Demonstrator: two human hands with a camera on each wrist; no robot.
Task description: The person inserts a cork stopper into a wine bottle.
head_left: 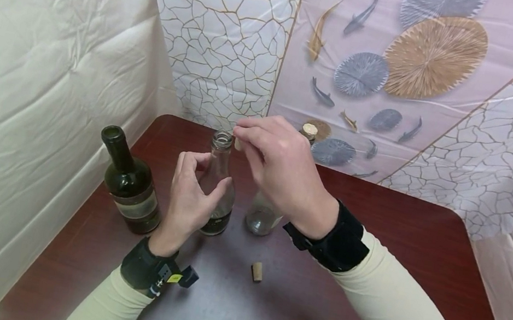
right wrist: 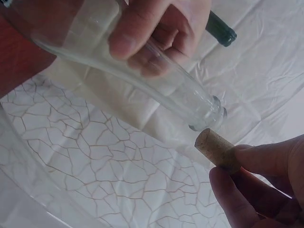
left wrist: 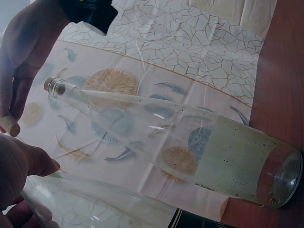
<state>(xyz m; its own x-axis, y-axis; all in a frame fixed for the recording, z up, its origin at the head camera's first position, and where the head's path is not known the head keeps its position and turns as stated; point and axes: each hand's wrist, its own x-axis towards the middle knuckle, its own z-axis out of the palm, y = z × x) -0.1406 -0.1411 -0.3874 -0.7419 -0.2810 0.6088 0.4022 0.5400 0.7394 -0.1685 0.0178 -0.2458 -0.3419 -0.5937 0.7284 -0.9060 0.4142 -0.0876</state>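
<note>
My left hand (head_left: 192,192) grips the shoulder of a clear glass bottle (head_left: 220,157), which stands upright on the table with its mouth uncovered. Between the thumb and fingers of my right hand (head_left: 285,170) is a cork (right wrist: 216,148), pinched by one end. In the right wrist view the cork's free end is right by the bottle's mouth (right wrist: 209,116); whether they touch I cannot tell. Behind my right hand stands a second clear bottle (left wrist: 228,152), with a cork (left wrist: 48,84) in its neck.
A dark green bottle (head_left: 131,180) with a pale label and uncovered mouth stands left of my left hand. Another cork (head_left: 257,272) lies on the dark red-brown table (head_left: 313,312), nearer to me. Patterned cloth (head_left: 234,40) hangs behind the table, plain pale cloth (head_left: 51,68) at the left.
</note>
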